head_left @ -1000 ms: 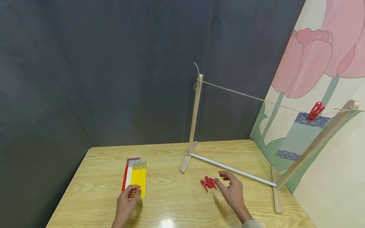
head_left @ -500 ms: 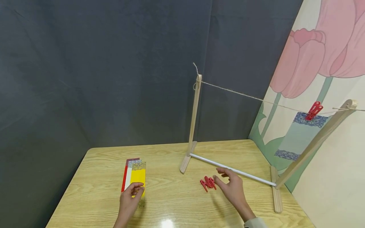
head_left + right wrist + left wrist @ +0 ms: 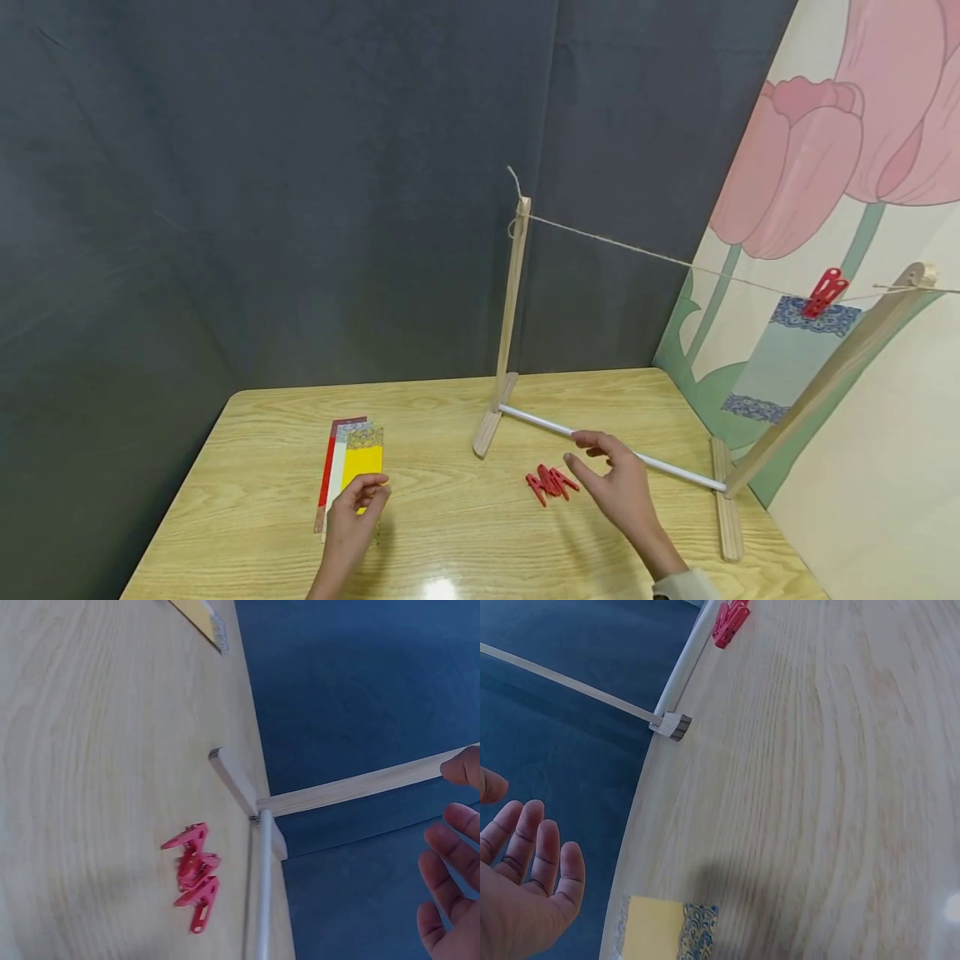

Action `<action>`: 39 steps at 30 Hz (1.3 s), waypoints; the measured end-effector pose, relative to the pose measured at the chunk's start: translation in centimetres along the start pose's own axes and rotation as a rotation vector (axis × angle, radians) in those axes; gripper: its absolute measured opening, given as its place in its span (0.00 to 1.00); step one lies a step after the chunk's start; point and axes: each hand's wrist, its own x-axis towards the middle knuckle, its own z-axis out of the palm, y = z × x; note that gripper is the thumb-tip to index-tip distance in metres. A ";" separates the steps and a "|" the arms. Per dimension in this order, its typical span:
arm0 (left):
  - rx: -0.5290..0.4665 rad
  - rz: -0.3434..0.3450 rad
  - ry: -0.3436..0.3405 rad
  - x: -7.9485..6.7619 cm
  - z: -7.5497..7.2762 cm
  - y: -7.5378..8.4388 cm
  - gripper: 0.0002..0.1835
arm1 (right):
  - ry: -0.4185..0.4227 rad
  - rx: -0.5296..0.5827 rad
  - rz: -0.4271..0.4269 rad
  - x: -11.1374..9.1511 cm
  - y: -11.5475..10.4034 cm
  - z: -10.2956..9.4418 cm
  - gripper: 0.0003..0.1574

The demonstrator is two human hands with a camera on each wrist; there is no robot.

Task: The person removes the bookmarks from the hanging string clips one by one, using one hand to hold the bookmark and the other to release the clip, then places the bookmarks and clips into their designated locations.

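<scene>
My left hand [image 3: 354, 518] is above the lower part of a yellow strip [image 3: 363, 458] with patterned ends, fingers relaxed. In the left wrist view this hand holds nothing and is apart from the yellow strip [image 3: 654, 928]. Partly under the yellow strip lie a white strip [image 3: 337, 475] and a red strip [image 3: 327, 467]. My right hand [image 3: 626, 492] hovers just right of several red clothespins [image 3: 550, 483], thumb and fingers apart, nothing between them. The clothespins [image 3: 196, 874] lie bunched on the table in the right wrist view.
Behind the right hand stands a wooden frame [image 3: 513, 300] with a white bottom rod [image 3: 678, 472]. A string [image 3: 622, 243] runs between its posts. From it hangs a pale blue strip [image 3: 787, 358], clipped by a red clothespin [image 3: 825, 293]. A dark curtain [image 3: 360, 192] backs the table [image 3: 450, 542].
My left hand has shifted a little to the right over the yellow strip. The rightmost loose clothespin has turned slightly outward, and my right hand has drawn away from it to the right.
</scene>
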 end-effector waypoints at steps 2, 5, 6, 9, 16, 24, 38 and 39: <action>-0.003 -0.016 -0.009 0.1 0.2 0.1 0.05 | 0.002 0.002 -0.013 0.2 -0.3 -0.2 0.16; -0.003 -0.027 -0.011 0.2 0.5 0.4 0.05 | 0.003 0.005 -0.026 0.4 -0.6 -0.6 0.16; -0.008 -0.028 -0.009 0.2 0.6 0.5 0.05 | 0.002 0.007 -0.028 0.5 -0.7 -0.7 0.16; -0.035 -0.024 -0.001 0.3 1.1 0.8 0.05 | -0.006 0.017 -0.030 0.8 -1.1 -1.0 0.16; -0.126 -0.034 -0.026 0.4 1.9 1.5 0.05 | -0.028 0.018 -0.025 1.2 -1.9 -1.9 0.16; -0.167 -0.038 -0.075 0.2 2.1 3.8 0.06 | -0.016 0.012 -0.061 1.9 -2.7 -2.9 0.18; -0.230 0.017 -0.125 0.4 2.8 5.8 0.06 | 0.015 -0.010 -0.158 3.1 -4.2 -5.1 0.18; -0.235 0.028 -0.124 0.6 3.0 5.5 0.06 | 0.012 -0.012 -0.158 3.1 -4.3 -5.3 0.18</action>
